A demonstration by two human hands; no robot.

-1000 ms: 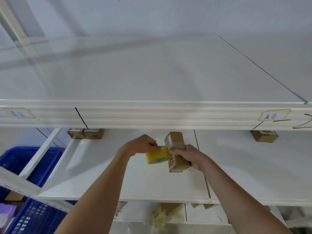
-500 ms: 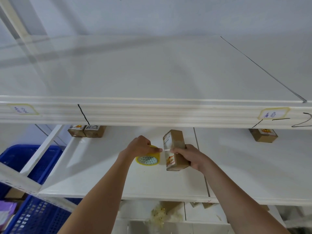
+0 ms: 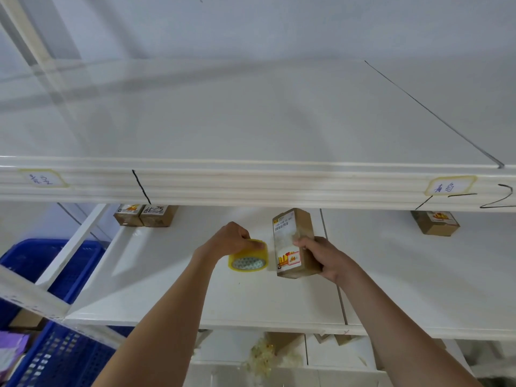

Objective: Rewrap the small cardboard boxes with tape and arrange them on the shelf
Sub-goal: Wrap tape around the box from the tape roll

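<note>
The left hand [image 3: 230, 237] grips a roll of yellow tape [image 3: 248, 259] from above, fingers curled over its rim. The roll sits low over the white middle shelf [image 3: 156, 275]; whether it touches the shelf cannot be told. The right hand [image 3: 324, 256] is closed round a small cardboard box [image 3: 293, 241], thumb on the labelled face and fingers behind. The box is held upright, slightly tilted, above the shelf and just right of the roll, apart from it. It carries a white barcode label near the top and a red-and-yellow sticker near the bottom.

Two small boxes [image 3: 145, 215] stand touching, side by side, at the back left of the same shelf. Another small box [image 3: 435, 223] rests at the back right. A blue crate [image 3: 42, 263] stands left of the rack. The upper shelf edge bears a handwritten label [image 3: 449, 187].
</note>
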